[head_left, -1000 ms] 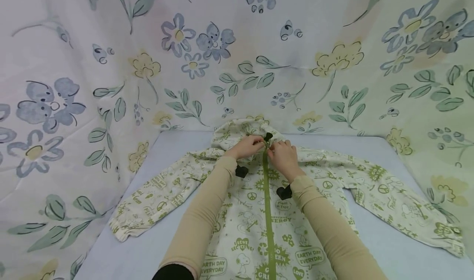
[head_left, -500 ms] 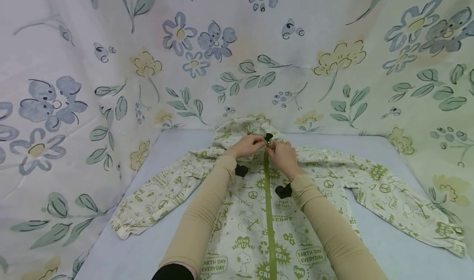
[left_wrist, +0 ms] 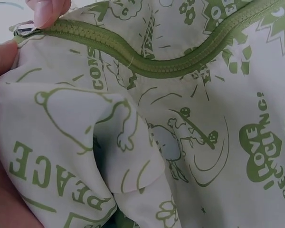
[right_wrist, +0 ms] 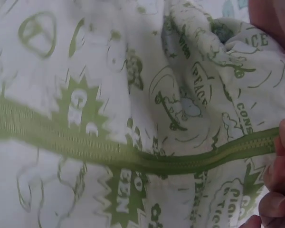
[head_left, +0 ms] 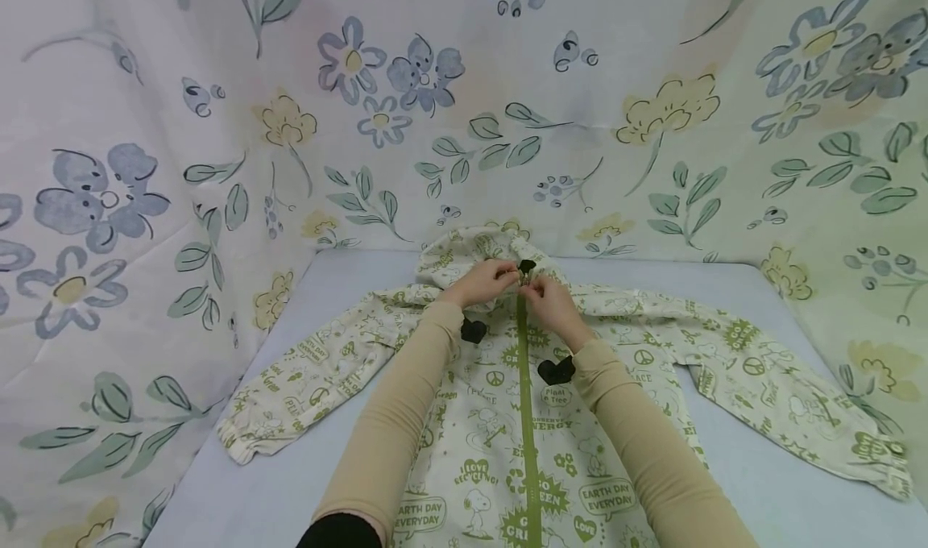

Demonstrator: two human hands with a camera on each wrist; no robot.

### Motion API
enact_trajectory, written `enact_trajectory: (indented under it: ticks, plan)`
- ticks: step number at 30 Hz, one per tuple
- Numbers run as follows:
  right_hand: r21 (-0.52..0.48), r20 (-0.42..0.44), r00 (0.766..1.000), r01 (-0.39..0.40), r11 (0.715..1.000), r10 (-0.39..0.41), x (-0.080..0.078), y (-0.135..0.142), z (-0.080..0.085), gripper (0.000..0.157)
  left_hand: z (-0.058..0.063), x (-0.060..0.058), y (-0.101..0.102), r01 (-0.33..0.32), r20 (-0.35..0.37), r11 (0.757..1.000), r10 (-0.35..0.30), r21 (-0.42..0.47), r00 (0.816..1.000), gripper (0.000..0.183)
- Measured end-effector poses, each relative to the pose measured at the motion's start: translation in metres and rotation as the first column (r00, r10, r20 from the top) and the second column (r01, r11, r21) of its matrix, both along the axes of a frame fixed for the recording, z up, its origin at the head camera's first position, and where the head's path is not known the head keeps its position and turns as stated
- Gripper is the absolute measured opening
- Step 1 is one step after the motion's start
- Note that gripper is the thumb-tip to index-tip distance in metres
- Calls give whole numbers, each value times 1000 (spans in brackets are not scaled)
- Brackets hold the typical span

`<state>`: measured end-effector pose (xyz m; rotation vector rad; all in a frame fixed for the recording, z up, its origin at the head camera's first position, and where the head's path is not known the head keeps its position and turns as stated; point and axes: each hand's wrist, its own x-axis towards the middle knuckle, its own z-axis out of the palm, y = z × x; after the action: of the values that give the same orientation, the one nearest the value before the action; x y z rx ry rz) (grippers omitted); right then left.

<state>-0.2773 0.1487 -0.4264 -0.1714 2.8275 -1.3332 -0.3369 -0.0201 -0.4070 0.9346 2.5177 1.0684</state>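
A white hooded jacket (head_left: 478,443) with green cartoon print lies front up, with a closed green zipper (head_left: 528,419) down its middle. At the collar, my left hand (head_left: 482,284) pinches the fabric beside the zipper's top. My right hand (head_left: 553,302) pinches the zipper's upper end from the other side. In the left wrist view, the metal zipper slider (left_wrist: 26,31) sits between fingertips, and the zipper bends in a wave where the cloth is lifted. The right wrist view has curled fingers (right_wrist: 278,190) at the zipper's end.
The hood (head_left: 464,254) lies at the table's far edge. One sleeve (head_left: 312,379) stretches to the left, the other sleeve (head_left: 790,403) to the right. A floral curtain (head_left: 464,161) stands behind and beside the pale table (head_left: 290,483). Dark shapes are at both wrists.
My right hand has turned a little and its fingers have drawn in at the zipper's top. The left hand stays nearly in place. The jacket lies as before.
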Motion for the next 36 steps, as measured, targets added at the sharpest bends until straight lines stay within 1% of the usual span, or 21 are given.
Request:
enact_trajectory:
  ticks: [3,4,10,18,21,25,27,32,36]
  plan:
    - [-35,9,1000,-2,999,3,-1,1,-1,25,0,0,0,-20,-1,1000,19,-12,1000,32]
    - [-33,3,1000,-5,999,5,-2,1,-2,25,0,0,0,-26,-1,1000,26,-16,1000,33]
    - [5,-44,999,-5,1000,5,-3,-1,-1,23,3,1,1,-35,-10,999,35,-21,999,32]
    - [39,-31,999,10,999,-9,-4,-4,3,24,0,-1,0,-32,-27,999,32,9,999,29]
    - [45,-21,1000,4,999,-3,-5,-4,2,24,0,-1,-1,-33,-40,999,34,25,999,29]
    - [42,8,1000,-5,999,5,-7,-2,-2,26,2,-1,-3,-30,-54,999,32,44,998,27]
    - [40,23,1000,4,999,-5,-7,-2,-5,28,3,-1,-3,-24,-56,998,27,50,998,26]
    - [44,12,1000,16,999,-17,-8,-2,-11,26,3,-3,-4,-24,-63,998,28,54,998,24]
    - [36,9,1000,21,999,-22,-8,-2,-13,27,1,-5,-5,-21,-64,998,25,63,998,23]
